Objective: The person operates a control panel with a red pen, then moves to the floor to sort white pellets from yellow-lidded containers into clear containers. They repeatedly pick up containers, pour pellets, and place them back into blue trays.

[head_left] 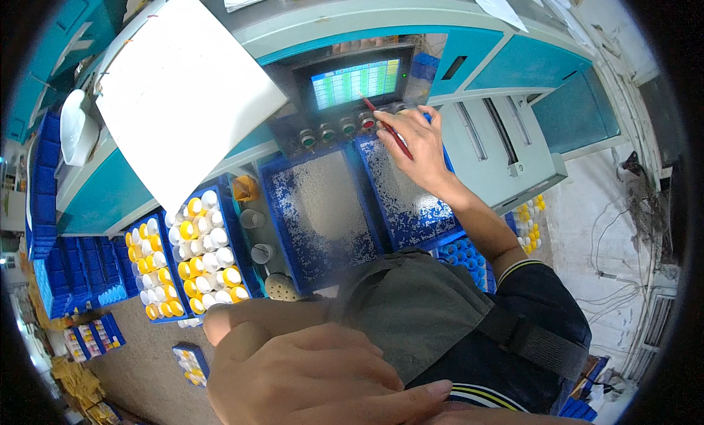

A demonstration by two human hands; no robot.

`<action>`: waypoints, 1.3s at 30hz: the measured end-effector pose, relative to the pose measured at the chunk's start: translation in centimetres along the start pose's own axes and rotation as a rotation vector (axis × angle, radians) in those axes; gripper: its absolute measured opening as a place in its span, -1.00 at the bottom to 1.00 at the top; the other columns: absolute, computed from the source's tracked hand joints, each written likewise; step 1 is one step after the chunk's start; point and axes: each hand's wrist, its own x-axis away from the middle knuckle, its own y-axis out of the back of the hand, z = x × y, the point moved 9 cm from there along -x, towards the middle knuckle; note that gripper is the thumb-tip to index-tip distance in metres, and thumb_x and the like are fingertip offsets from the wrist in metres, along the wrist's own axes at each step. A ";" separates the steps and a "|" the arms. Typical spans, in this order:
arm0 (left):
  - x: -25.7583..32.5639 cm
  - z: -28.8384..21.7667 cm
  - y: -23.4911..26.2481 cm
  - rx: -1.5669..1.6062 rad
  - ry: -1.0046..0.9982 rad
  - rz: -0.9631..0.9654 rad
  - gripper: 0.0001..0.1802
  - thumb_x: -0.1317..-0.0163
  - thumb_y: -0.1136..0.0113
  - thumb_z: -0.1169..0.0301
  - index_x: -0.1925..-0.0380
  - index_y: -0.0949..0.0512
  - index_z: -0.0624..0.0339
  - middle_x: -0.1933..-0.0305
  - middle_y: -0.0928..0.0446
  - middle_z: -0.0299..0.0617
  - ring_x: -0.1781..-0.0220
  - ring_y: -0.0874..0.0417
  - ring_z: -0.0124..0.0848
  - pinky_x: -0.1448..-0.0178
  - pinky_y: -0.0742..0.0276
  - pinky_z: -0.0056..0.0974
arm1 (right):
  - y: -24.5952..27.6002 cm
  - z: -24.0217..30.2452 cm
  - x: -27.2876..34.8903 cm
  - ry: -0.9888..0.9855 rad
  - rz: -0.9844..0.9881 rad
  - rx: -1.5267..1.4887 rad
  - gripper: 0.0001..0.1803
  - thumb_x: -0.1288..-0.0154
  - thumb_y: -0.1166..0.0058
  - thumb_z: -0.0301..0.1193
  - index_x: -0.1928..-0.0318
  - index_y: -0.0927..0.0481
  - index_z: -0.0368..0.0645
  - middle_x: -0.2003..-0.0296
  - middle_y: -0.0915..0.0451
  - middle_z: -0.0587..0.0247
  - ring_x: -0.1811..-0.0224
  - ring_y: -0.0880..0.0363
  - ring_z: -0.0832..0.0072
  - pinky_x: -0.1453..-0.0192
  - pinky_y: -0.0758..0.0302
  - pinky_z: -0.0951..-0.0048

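- Two hands show. The right hand (414, 143) is stretched out to the control panel, its grip pinching a thin red pen (385, 124) that lies slantwise across the fingers, tip pointing up toward the small lit green screen (354, 82).
- The left hand (315, 377) lies low in the view against the person's body, beside a grey fabric pouch (418, 319) on a black strap; its fingers are laid flat and pressed together, holding nothing.
- Below the screen runs a row of round push buttons (337, 132); I count about five, one of them red, and the right hand's fingertips sit at the right end of the row.
- Two blue plastic trays (273, 205) sit side by side on the machine's surface under the panel, each strewn with fine white granules; the right hand hovers over the right one (403, 205).
- To the left, two more blue trays (238, 227) hold upright white and yellow capped bottles, packed close, too many to count surely.
- A large white sheet (183, 88) lies tilted over the machine's left part.
- A stack of blue crates (62, 278) lines the far left edge; little open room shows between trays.
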 end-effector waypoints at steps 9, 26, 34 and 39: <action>0.6 0.2 -0.4 0.068 0.007 -0.004 -0.31 -0.37 -0.12 -0.12 0.14 -0.72 0.45 0.42 -0.69 -0.09 0.39 -0.68 -0.25 0.21 -0.54 -0.24 | -0.6 1.4 -0.6 0.061 0.007 -0.016 -0.67 -0.29 -0.32 -0.40 -0.07 -0.70 -0.12 0.21 -0.75 0.31 0.11 -0.64 0.37 -0.31 -0.17 0.05; 0.7 0.2 -0.1 0.054 -0.044 0.049 -0.41 -0.37 -0.16 -0.02 0.18 -0.74 0.42 0.41 -0.69 -0.10 0.36 -0.69 -0.25 0.19 -0.53 -0.22 | -1.2 1.8 -0.3 0.015 0.094 0.005 -0.66 -0.27 -0.34 -0.39 -0.07 -0.70 -0.10 0.30 -0.71 0.36 0.12 -0.64 0.40 -0.34 -0.18 0.03; 0.4 0.6 -0.2 0.052 -0.015 0.069 -0.37 -0.44 -0.08 -0.04 0.14 -0.72 0.44 0.42 -0.69 -0.13 0.38 -0.68 -0.27 0.20 -0.53 -0.23 | 0.6 -1.3 0.7 -0.053 0.035 0.109 -0.66 -0.32 -0.30 -0.38 -0.08 -0.69 -0.12 0.24 -0.75 0.25 0.11 -0.65 0.34 -0.36 -0.19 -0.01; 0.6 0.7 -0.5 0.061 0.006 0.008 -0.27 -0.52 0.07 -0.12 0.08 -0.71 0.46 0.44 -0.68 -0.13 0.42 -0.65 -0.28 0.23 -0.52 -0.24 | 0.5 -1.0 0.7 -0.048 0.045 0.056 -0.69 -0.33 -0.29 -0.39 -0.07 -0.70 -0.12 0.23 -0.75 0.28 0.11 -0.65 0.33 -0.37 -0.17 0.02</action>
